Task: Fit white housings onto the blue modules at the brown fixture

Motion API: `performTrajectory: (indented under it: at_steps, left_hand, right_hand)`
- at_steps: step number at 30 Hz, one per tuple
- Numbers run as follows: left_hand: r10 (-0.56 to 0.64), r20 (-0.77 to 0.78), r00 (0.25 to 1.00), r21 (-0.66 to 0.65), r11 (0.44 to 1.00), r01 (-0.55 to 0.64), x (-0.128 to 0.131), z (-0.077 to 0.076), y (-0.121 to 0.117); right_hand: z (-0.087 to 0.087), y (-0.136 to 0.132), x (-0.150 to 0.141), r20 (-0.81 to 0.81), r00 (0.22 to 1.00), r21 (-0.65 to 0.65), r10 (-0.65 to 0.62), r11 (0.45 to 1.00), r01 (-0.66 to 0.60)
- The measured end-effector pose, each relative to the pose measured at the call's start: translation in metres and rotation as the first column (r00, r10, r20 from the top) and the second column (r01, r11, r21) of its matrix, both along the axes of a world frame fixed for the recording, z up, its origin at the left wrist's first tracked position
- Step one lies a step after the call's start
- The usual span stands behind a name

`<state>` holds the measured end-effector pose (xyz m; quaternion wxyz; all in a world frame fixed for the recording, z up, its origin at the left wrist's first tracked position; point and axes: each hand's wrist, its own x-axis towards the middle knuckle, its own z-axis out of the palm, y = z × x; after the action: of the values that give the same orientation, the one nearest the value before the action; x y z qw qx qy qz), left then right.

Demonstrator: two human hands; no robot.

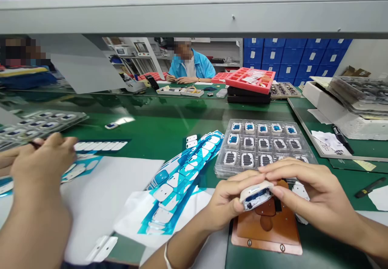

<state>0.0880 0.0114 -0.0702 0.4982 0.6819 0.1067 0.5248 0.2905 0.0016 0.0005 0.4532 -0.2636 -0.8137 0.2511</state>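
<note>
Small white rounded plastic casing (256,195), blue interior showing, held in the air over a brown leather-faced pad (266,236). Grip clenched from both sides: left hand (230,196) pinches the near end, right hand (312,188) arches over the far end, fingers meeting above the casing. White bangle (166,257) on left wrist.

At 12 o'clock, just past the hands, a clear plastic tray (260,143) of white modules with blue or black centres. At 9 o'clock, a curved teal-and-white die-cut sticker strip (176,184) on white paper. Farther out at 9 o'clock, a co-worker's hand (42,164) holds a thin dark tool. All on a green table (169,127).

Far off at 12 o'clock, a red compartment tray (250,81) and a seated co-worker in a blue smock (194,65), beyond a grey metal shelf beam (194,14) crossing the upper view.
</note>
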Motion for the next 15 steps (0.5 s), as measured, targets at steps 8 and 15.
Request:
performTrajectory:
  at_steps: [8, 15]
  left_hand:
    - [-0.076, 0.005, 0.997, 0.014, 0.997, 0.076, 0.0009, 0.0024, -0.0034]
    - [-0.093, -0.015, 0.996, 0.013, 0.996, 0.093, 0.001, 0.0032, -0.0029]
  right_hand:
    - [-0.0027, -0.0076, -0.0038, -0.056, 0.998, -0.028, -0.013, 1.0, 0.012]
    - [-0.0046, -0.0075, -0.0021, -0.041, 0.999, -0.013, -0.009, 1.0, 0.009]
